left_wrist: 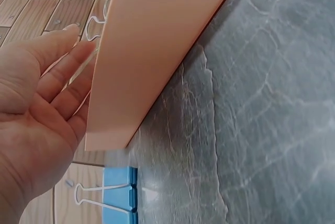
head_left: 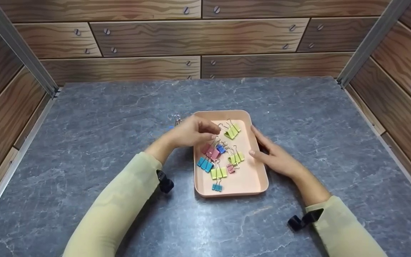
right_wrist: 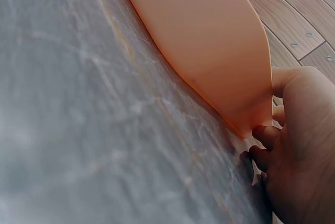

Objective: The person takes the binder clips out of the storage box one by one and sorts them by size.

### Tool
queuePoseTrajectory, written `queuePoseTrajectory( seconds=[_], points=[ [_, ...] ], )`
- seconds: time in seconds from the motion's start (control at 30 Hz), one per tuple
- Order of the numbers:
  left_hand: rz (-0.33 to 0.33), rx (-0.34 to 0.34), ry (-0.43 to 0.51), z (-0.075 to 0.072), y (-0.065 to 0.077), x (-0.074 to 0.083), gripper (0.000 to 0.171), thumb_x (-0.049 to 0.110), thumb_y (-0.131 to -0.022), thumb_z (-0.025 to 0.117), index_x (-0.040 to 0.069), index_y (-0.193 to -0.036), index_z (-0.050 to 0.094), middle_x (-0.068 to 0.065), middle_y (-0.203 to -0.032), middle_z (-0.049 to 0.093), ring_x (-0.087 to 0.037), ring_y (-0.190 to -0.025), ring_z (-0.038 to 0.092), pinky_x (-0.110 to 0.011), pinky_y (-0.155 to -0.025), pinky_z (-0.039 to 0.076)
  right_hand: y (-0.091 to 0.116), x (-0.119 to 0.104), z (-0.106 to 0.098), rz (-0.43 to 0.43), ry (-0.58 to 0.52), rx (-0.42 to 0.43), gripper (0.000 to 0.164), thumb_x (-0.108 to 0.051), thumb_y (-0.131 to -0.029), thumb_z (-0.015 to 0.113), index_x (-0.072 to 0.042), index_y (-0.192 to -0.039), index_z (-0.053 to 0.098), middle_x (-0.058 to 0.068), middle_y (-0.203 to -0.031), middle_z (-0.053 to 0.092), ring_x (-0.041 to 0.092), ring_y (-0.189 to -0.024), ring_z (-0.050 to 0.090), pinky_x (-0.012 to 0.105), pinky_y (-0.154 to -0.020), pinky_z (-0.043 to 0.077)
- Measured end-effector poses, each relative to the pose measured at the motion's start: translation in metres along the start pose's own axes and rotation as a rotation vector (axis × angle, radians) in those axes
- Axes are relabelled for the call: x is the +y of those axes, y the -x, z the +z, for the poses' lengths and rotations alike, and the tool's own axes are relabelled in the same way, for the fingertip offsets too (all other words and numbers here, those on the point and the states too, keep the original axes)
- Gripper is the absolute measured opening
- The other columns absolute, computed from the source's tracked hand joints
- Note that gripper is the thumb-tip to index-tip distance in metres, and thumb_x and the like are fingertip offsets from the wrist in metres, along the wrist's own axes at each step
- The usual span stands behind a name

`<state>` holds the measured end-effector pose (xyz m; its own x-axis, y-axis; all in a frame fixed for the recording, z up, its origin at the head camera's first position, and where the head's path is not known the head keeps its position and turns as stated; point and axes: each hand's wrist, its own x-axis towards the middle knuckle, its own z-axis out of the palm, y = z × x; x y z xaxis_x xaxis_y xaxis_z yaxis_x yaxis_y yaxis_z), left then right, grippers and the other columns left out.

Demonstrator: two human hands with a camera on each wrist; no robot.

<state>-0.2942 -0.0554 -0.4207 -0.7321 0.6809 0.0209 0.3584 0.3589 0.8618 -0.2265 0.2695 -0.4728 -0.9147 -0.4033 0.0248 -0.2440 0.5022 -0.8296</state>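
A shallow peach plastic tray (head_left: pixel 244 182) holds several binder clips in yellow-green, pink, teal and blue. My left hand (head_left: pixel 193 132) reaches over the tray's left wall, fingers loosely bent and thumb apart, with nothing visible between them. Near its fingertips are a yellow-green binder clip (head_left: pixel 232 132) and, lower down, a pink binder clip (head_left: pixel 211 151). In the left wrist view, a wire handle (left_wrist: pixel 93 29) rises above the rim by the fingertips. My right hand (head_left: pixel 275 155) grips the tray's right wall, thumb over the rim and fingers along the outside.
Left of the tray, partly behind my left hand, a blue binder clip (left_wrist: pixel 119 195) stands on the table. Other wire handles (head_left: pixel 177 119) show there in the head view. Wood-patterned panels (head_left: pixel 198 37) enclose the grey marbled tabletop (head_left: pixel 120 117) at the back and sides.
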Motion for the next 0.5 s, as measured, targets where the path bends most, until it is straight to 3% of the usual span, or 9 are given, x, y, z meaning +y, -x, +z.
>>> queuePoseTrajectory(
  seconds=[0.5],
  points=[
    [-0.012,-0.026,-0.077,0.0049,-0.0039,-0.0008,0.025,0.003,-0.102,0.069,-0.001,-0.126,0.076,-0.007,-0.117,0.079,-0.011,-0.107,0.070,-0.029,-0.100,0.055,-0.0005,0.0011,0.0007,-0.006,-0.023,-0.005,0.080,-0.030,-0.107,0.066,-0.024,-0.171,0.020,0.012,-0.174,0.021,0.030,-0.160,0.018,0.050,-0.129,0.012]
  ],
)
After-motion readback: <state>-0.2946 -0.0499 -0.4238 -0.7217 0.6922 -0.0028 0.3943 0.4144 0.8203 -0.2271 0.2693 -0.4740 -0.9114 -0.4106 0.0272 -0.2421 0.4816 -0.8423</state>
